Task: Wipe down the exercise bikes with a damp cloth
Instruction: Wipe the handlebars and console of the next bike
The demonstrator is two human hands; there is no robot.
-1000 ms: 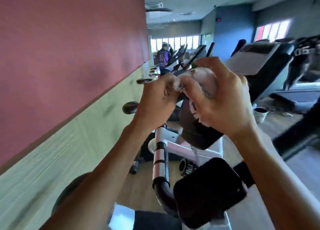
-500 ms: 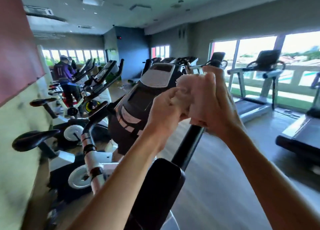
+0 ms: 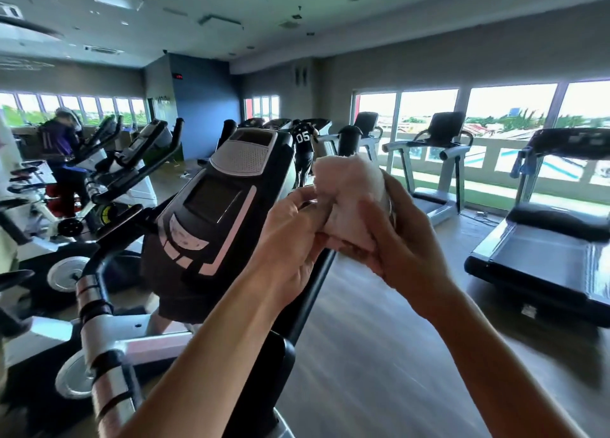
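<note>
A white, bunched cloth sits between both my hands at chest height. My left hand pinches its left side, and my right hand cups it from the right and below. Just left of my hands is the exercise bike's black and silver console, tilted toward me. Its black right handlebar runs down behind my hands, partly hidden by them. The silver-banded left handlebar curves up at lower left.
More exercise bikes line the left side, with a person in purple beside them. Treadmills stand on the right along the windows. A person in a black "05" shirt stands at the back. Wood floor lies between.
My view has swung right, away from the red wall and toward the windows and treadmills. Both hands kept the cloth between them and stayed in front of the console.
</note>
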